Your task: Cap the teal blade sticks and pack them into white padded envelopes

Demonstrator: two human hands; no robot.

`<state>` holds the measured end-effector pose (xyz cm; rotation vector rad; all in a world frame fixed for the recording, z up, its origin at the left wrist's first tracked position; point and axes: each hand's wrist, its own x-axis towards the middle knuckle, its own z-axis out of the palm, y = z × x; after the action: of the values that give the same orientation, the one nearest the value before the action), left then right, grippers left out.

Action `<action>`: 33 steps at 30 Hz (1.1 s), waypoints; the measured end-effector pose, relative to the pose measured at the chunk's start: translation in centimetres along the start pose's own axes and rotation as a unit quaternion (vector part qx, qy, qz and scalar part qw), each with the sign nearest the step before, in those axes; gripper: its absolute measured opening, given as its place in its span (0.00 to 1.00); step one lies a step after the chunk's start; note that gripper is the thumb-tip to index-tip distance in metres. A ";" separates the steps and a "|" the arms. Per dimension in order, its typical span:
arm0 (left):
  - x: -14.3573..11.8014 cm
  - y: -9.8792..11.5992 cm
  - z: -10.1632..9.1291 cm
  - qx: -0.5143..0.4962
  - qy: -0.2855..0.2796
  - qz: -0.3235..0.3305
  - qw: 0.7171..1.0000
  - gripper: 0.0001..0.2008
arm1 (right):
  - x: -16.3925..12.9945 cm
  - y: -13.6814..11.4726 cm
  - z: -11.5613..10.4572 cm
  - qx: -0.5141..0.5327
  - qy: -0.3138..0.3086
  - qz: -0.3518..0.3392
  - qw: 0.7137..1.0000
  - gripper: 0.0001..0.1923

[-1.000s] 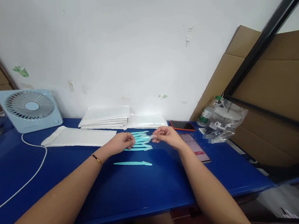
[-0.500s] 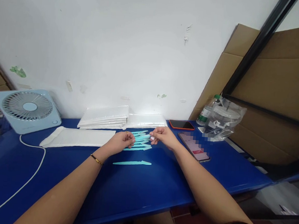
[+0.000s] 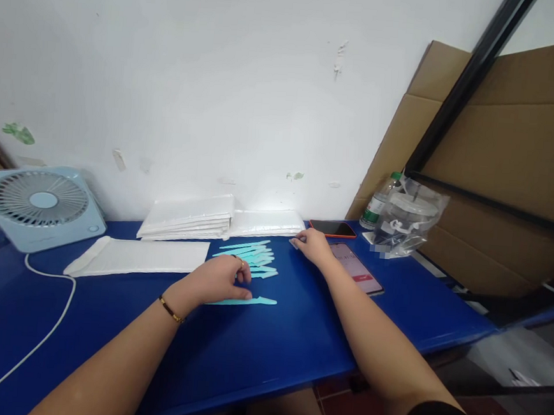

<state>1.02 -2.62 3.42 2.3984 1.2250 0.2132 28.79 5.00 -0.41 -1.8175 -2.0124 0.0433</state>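
Note:
Several teal eyebrow razors (image 3: 260,256) lie side by side in a loose fan on the blue table. A single razor (image 3: 264,301) lies apart, nearer to me. My left hand (image 3: 226,279) hangs palm down between them, thumb and fingers apart, its thumb over the single razor and hiding part of it; whether it touches cannot be told. To the right of the fan, my right hand (image 3: 313,243) pinches a small clear, whitish piece (image 3: 296,243) at its fingertips, close to the table. What that piece is remains too small to make out.
White padded mailers (image 3: 187,216) are stacked against the wall, and one mailer (image 3: 143,258) lies flat at left. A blue fan (image 3: 42,205) with a white cable stands far left. Two phones (image 3: 333,228), a bottle (image 3: 375,206) and a bagged cup (image 3: 411,211) are at right.
My hands were together over the razors and have parted. The right moved right and back with the small clear piece; the left came nearer to me, over the single razor, its fingers opened.

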 end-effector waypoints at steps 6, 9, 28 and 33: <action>-0.3 0.9 0.7 0.001 -0.066 -0.013 0.998 0.08 | -0.2 -2.2 1.5 -0.077 -0.036 -0.016 0.996 0.08; 0.3 0.0 0.9 -0.022 -0.004 -0.009 1.000 0.09 | -0.5 -2.4 1.0 -0.070 -0.023 -0.009 0.997 0.08; 1.3 -2.1 0.6 -0.088 0.134 -0.033 0.986 0.11 | -2.9 -4.8 -1.1 0.456 -0.213 -0.096 0.859 0.20; 1.6 -1.7 1.1 -0.066 0.141 -0.021 0.988 0.11 | -3.2 -5.9 -0.3 0.442 -0.225 -0.108 0.861 0.21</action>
<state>1.13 -0.83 1.56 2.2803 1.3342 0.6193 23.49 0.97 0.76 -1.0230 -1.9444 1.2102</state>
